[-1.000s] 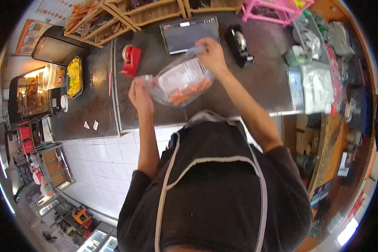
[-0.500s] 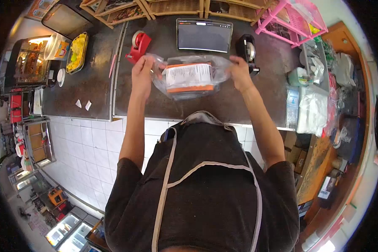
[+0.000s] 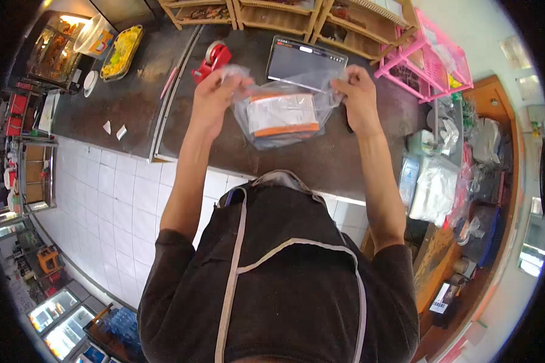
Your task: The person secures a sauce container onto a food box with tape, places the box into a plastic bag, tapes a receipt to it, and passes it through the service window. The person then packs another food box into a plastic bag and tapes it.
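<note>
A clear plastic bag hangs between my two hands over the dark counter. Inside it lies an orange box with a white printed label. My left hand pinches the bag's upper left edge, its fingers slightly blurred. The upper right corner of the bag is gripped by my right hand. Behind the bag stands a tablet with a dark screen, its lower edge partly seen through the plastic. A red tape dispenser is just beyond my left hand.
Wooden racks line the counter's back edge, with a pink plastic rack to their right. White plastic bags are piled at the right. A tray of yellow food and two white scraps rest on the left counter.
The bag's sides are now drawn higher and its mouth looks wider. My right hand is turned more upright and now hides the black tape dispenser. The whole view has tilted.
</note>
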Demonstrator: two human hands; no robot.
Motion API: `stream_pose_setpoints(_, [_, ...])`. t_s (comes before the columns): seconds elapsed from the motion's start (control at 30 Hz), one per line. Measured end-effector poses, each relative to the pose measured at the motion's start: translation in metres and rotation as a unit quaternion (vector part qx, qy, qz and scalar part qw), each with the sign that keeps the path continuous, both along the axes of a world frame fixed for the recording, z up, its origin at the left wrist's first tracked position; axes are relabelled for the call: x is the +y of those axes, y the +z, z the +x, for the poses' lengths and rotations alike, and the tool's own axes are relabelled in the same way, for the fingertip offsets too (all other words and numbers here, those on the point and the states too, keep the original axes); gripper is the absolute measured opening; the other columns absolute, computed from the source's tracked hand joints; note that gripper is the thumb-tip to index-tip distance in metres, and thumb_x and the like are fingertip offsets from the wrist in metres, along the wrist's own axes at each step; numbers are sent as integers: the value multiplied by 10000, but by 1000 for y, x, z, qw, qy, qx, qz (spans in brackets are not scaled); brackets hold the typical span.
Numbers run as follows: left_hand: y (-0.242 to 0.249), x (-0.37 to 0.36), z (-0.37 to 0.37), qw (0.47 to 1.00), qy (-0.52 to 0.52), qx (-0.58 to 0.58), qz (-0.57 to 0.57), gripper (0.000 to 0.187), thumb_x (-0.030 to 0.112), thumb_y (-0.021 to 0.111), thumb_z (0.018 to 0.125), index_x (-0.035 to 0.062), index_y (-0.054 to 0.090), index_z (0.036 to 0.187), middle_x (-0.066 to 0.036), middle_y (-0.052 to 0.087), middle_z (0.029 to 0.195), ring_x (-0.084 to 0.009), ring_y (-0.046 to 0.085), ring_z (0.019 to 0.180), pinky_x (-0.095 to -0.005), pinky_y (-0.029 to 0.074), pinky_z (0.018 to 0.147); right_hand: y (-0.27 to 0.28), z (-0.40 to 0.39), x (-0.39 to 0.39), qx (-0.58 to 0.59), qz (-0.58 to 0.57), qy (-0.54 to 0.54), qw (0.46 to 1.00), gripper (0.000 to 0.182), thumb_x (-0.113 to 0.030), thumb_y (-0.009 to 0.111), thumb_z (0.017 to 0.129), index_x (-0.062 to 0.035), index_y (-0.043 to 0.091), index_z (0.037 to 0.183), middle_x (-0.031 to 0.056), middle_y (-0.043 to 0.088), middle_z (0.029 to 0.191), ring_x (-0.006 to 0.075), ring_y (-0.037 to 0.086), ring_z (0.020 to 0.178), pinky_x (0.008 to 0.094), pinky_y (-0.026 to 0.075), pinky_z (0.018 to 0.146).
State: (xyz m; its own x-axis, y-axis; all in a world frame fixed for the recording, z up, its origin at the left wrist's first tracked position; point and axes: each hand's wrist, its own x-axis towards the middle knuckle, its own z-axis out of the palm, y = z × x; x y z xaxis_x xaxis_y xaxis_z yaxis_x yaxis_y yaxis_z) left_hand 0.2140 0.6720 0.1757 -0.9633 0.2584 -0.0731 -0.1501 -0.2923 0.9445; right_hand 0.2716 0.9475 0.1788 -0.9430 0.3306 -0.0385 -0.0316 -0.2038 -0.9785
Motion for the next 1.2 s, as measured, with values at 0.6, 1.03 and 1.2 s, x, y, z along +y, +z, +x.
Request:
stream_pose_setpoints(0.6, [-101, 59, 38, 855, -53, 390, -337, 420, 242, 614, 877, 35, 531, 1232, -151, 445, 1323, -257, 451, 1202, -380, 343, 1022, -13, 11, -124, 67, 85, -141, 984, 401, -9, 648, 755, -56, 443, 1096, 141, 530, 966, 219, 577, 826, 350, 476, 685])
stream_pose_setpoints(1.03, [-177, 94, 11, 807, -228, 292, -461, 595, 231, 650, 821, 22, 420, 1329, -171, 423, 1373, -344, 390, 1286, -459, 359, 1024, -112, -27, -39, 93, 496, 161, 848, 553, -345, 698, 733, -32, 541, 1161, 296, 361, 1347, 448, 355, 1251, 511, 192, 1118])
stream_pose_setpoints(1.2, [-153, 109, 19, 739, -175, 445, -474, 610, 282, 619, 848, 18, 394, 1350, -161, 437, 1367, -321, 406, 1279, -446, 304, 1053, -121, -11, -93, 95, 301, -60, 947, 172, -120, 587, 753, -40, 583, 905, 307, 295, 1417, 423, 349, 1269, 522, 170, 1117])
